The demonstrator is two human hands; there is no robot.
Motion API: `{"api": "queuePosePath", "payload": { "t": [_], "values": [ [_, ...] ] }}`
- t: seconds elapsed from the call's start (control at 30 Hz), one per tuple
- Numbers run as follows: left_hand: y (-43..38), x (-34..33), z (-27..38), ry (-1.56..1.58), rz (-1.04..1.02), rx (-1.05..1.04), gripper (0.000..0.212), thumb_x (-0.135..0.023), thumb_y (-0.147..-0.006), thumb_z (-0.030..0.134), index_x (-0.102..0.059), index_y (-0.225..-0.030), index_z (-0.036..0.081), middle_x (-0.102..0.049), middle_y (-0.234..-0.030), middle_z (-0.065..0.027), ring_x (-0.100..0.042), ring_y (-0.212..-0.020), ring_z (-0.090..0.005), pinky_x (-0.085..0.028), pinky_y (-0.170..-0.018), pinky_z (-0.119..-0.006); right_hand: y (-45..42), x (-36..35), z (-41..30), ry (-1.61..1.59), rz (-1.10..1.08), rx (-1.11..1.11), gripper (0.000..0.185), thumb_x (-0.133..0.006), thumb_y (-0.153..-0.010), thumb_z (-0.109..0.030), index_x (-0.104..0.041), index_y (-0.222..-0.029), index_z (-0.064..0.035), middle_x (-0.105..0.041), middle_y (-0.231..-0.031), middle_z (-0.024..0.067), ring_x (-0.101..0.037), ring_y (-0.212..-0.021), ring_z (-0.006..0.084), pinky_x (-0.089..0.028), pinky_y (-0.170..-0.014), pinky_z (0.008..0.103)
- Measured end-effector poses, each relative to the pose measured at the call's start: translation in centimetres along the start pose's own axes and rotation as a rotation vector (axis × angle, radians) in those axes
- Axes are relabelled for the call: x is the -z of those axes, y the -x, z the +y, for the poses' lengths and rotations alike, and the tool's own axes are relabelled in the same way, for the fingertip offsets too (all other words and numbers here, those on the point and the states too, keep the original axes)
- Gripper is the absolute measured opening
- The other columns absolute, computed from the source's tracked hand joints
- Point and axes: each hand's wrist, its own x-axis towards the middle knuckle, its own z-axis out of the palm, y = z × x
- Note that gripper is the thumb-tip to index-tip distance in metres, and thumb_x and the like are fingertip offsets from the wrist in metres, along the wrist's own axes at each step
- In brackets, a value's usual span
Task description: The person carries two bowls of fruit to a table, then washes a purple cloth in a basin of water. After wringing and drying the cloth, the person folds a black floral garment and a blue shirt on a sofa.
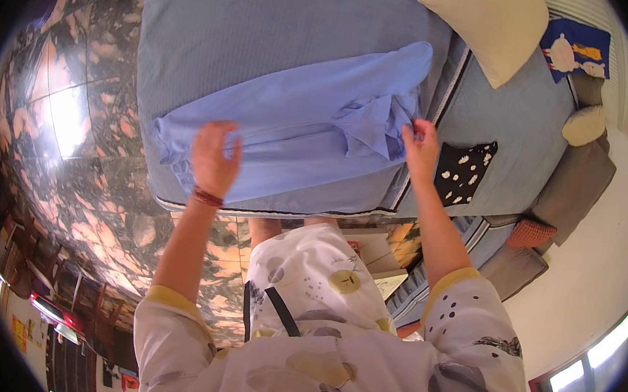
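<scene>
A light blue garment (293, 101), seemingly a shirt, lies lengthwise on a grey-blue ribbed cover in front of me. Its collar-like folds bunch up at the right end. My right hand (422, 149) is at that end, thumb and fingers close together at the garment's edge; whether cloth is between them is hard to tell. Over the left part of the garment is my left hand (216, 153), slightly blurred, its fingers apart and nothing in it. A reddish bracelet circles the left wrist.
The grey-blue cover (282, 24) has a dark and white trimmed edge nearest me. A cream cushion (495, 31), a black floral cloth (465, 174) and a blue patterned cushion (578, 50) lie right. Marbled floor tiles (101, 192) extend at left.
</scene>
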Motion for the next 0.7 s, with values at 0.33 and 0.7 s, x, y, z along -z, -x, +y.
{"api": "queuePosePath", "payload": {
  "t": [0.33, 0.7],
  "values": [
    [-5.5, -13.3, 17.1, 0.112, -0.193, -0.28, 0.048, -0.07, -0.071, 0.003, -0.058, -0.118, 0.009, -0.062, -0.103, -0.0067, -0.058, -0.1, -0.0284, -0.045, -0.089, -0.04, 2.6, 1.6, -0.8, 0.033, 0.047, 0.152, 0.018, -0.061, -0.078, 0.008, -0.059, -0.093, -0.0023, -0.059, -0.092, 0.0112, -0.062, -0.077, 0.0262, -0.051, -0.068, 0.0318],
    [-1.4, -10.4, 14.2, 0.245, -0.258, -0.363, 0.019, -0.064, -0.072, -0.003, -0.063, -0.086, 0.01, -0.06, -0.094, -0.0047, -0.058, -0.088, -0.0281, -0.047, -0.077, -0.039, 5.1, 3.6, 1.7, -0.014, 0.044, 0.203, 0.019, -0.056, -0.076, 0.011, -0.053, -0.087, -0.0042, -0.056, -0.093, 0.011, -0.059, -0.079, 0.027, -0.051, -0.067, 0.0325]
  ]
}}
